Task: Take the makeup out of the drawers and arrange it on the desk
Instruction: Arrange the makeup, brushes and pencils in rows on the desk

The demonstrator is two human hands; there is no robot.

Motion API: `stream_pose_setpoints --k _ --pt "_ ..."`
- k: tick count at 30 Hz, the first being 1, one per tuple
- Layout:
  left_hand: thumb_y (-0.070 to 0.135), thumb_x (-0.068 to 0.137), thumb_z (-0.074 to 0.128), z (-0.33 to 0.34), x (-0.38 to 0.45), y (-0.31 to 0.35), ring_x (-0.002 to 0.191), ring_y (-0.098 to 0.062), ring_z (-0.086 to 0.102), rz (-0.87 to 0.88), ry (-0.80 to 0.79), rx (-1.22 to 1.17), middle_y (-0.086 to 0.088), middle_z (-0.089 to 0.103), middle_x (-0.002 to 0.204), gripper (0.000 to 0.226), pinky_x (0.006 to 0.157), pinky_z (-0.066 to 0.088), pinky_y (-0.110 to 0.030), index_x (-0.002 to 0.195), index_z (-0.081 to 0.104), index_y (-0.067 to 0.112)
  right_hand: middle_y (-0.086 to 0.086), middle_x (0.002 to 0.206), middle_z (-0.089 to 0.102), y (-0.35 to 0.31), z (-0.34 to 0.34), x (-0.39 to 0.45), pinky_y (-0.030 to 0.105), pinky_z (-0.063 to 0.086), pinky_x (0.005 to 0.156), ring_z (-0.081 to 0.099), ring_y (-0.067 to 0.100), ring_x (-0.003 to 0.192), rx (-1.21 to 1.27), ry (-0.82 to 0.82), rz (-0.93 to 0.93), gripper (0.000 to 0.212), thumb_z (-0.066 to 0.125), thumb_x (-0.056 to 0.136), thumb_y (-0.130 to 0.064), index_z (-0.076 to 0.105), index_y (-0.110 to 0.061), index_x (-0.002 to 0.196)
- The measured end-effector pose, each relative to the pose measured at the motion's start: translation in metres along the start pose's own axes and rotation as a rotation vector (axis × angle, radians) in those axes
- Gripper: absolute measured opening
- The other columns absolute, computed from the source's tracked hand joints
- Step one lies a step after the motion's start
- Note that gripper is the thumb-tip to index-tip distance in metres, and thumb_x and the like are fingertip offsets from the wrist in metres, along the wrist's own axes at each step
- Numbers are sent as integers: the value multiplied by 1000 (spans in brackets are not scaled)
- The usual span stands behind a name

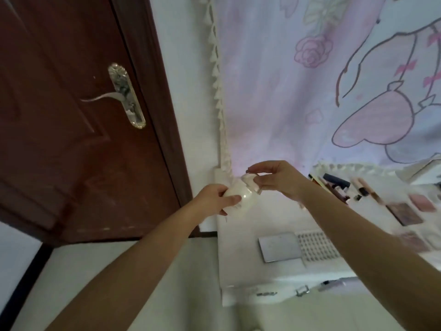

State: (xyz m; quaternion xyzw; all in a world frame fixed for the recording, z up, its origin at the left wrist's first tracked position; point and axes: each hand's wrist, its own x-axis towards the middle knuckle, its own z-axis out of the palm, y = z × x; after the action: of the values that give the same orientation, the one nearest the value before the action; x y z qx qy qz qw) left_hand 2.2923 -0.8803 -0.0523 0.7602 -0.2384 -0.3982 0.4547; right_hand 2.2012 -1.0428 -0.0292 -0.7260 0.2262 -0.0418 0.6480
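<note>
Palettes (405, 212) on desk (241, 266), door (71, 115) to its left

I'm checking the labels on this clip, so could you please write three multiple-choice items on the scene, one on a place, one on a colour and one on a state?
1. Where does the silver palette lie?
A. on the floor
B. on the desk, left of the white tray with rows of holes
C. in the left hand

2. What colour is the door?
A. white
B. green
C. dark reddish brown

3. What are the hands doing?
A. both hold one white bottle
B. both rest flat on the desk
C. one turns the door handle

Answers:
1 B, the palette lies flat on the desk beside the tray.
2 C, the door panel shows reddish brown.
3 A, the left hand grips the bottle's body and the right hand pinches its cap end.
</note>
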Motion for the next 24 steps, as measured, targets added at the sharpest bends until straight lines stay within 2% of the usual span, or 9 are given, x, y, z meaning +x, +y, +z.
stream_pose_setpoints --k 4,6,8,10,12,16,20,22,24 --pt "11 90 57 24 2 -57 77 -18 58 -191 -48 -32 -13 56 96 32 70 52 -22 114 54 -10 0 86 60 58 17 10 11 51 57 63 -2 58 -68 -94 128 35 48 79 22 55 12 112" --pt "8 89 57 35 1 -81 86 -21 59 -269 -58 -69 -13 56 100 33 74 53 -24 116 53 -10 1 84 61 79 27 14 15 48 62 62 8 68 -120 -139 189 34 51 78 21 58 9 110" --pt "3 86 60 43 0 -99 97 -23 57 -309 -28 -105 -15 58 106 35 83 52 -33 119 51 -8 3 89 61 94 36 17 14 44 66 56 12 73 -164 -150 223 35 54 78 18 60 4 110" --pt "0 84 62 51 0 -111 98 -22 55 -309 27 -95 -15 58 111 38 85 48 -36 119 51 -4 6 93 60 104 42 19 11 43 69 55 5 70 -198 -157 217 35 59 77 14 60 4 111" --pt "0 82 63 58 3 -120 96 -18 52 -280 97 -43 -16 58 114 39 81 44 -29 118 51 -2 4 88 61 113 44 19 7 45 67 57 1 67 -243 -175 191 32 61 76 13 63 5 108" --pt "5 80 67 71 12 -130 96 -23 56 -204 183 85 -17 61 116 37 77 38 -21 115 54 0 4 96 60 124 36 13 5 44 71 56 12 83 -305 -186 103 31 62 75 12 65 4 105" --pt "4 79 68 83 22 -133 93 -19 56 -131 208 81 -16 62 113 36 70 39 -17 113 57 0 -1 96 60 125 25 10 -4 37 68 55 -17 71 -370 -224 40 31 66 77 3 66 -5 107" --pt "3 78 68 87 24 -134 96 -22 59 -119 224 76 -14 64 112 37 78 41 -20 113 57 1 -2 100 61 122 22 7 -3 38 77 56 -10 83 -444 -274 12 35 67 77 -2 64 -9 112" --pt "1 78 68 89 24 -135 95 -20 57 -123 237 78 -14 64 112 37 82 42 -22 113 57 1 5 110 63 121 17 3 11 42 91 57 10 99 -417 -262 1 42 66 79 -2 58 -9 119"
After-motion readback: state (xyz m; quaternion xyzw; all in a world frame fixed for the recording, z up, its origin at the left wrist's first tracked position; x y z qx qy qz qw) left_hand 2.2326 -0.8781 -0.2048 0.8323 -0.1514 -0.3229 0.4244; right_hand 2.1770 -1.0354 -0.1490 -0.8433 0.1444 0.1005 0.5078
